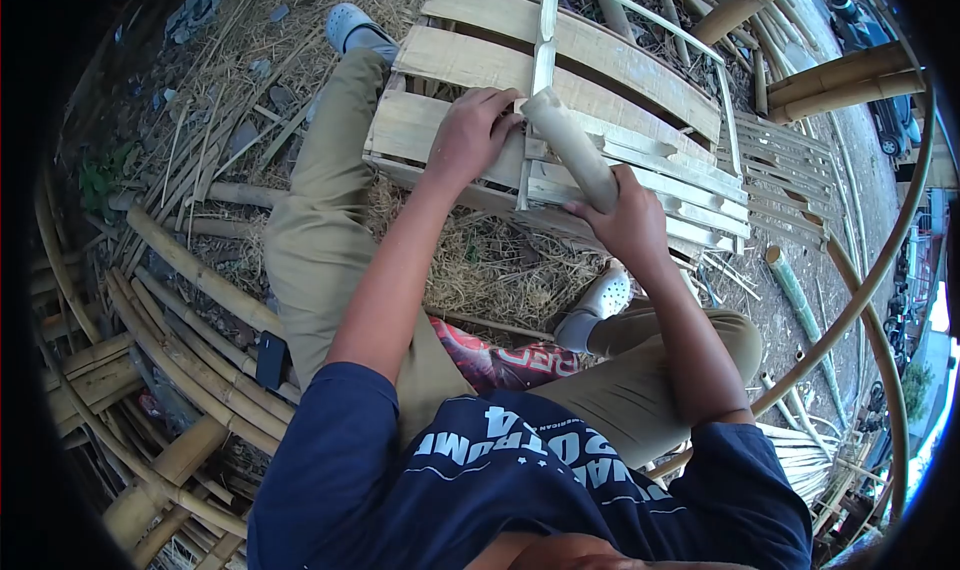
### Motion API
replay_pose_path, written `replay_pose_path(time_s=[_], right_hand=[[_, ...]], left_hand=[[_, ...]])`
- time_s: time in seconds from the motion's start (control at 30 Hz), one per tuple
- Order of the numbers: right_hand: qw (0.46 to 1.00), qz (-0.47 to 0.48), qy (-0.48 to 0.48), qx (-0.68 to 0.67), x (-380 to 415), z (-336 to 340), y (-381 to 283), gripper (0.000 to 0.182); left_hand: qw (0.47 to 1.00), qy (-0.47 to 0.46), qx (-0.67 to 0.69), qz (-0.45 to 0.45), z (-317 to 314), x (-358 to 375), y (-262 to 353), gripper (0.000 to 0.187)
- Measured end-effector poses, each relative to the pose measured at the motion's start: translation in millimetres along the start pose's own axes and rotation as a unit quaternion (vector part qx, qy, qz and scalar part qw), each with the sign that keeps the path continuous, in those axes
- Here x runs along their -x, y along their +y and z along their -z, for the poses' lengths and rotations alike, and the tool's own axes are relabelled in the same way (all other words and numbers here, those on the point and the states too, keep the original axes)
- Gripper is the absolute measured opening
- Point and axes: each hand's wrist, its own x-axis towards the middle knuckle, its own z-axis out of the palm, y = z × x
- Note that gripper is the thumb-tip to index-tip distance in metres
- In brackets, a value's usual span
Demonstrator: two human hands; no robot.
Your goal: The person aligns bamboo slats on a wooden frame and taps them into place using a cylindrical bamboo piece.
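My right hand [632,218] is wrapped round the lower end of a thick, pale round wooden stick [572,150]. The stick slants up to the left, and its far end is close to the fingers of my left hand [472,138]. Those fingers are bent and pressed together beside a narrow upright bamboo strip [545,35]; what they pinch is hidden. Under both hands is a low bench of pale wooden planks [470,55]. Several split bamboo slats [690,195] lie side by side across its right part, meeting the upright strip at their left ends.
Straw and cut strips cover the ground [490,275] round my feet. Bamboo poles [205,280] are stacked at left, with a dark phone-like object [270,360] on them. A curved bamboo pole [860,305] arches at right. Another slatted panel [785,180] lies beyond the bench.
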Motion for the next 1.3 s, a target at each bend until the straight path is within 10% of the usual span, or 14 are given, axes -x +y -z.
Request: replay_pose_path(time_s=[0.73,0.87,0.97,1.3], right_hand=[[0.998,-0.016,-0.038,-0.052,0.9,28.8,3.0,0.055],[0.958,0.043,0.185,-0.214,6.3,68.2,-27.9,0.059],[0.994,0.059,-0.067,0.055,4.6,40.1,-1.0,0.053],[0.997,0.010,-0.073,0.002,13.4,26.1,-8.3,0.063]], left_hand=[[1.000,-0.026,-0.002,-0.010,7.2,-4.4,-4.0,0.036],[1.000,0.015,-0.018,-0.015,5.3,-2.8,-2.5,0.035],[1.000,0.017,-0.011,-0.021,2.7,-1.0,-5.7,0.035],[1.000,-0.004,0.010,0.007,4.6,1.4,-0.3,0.038]])
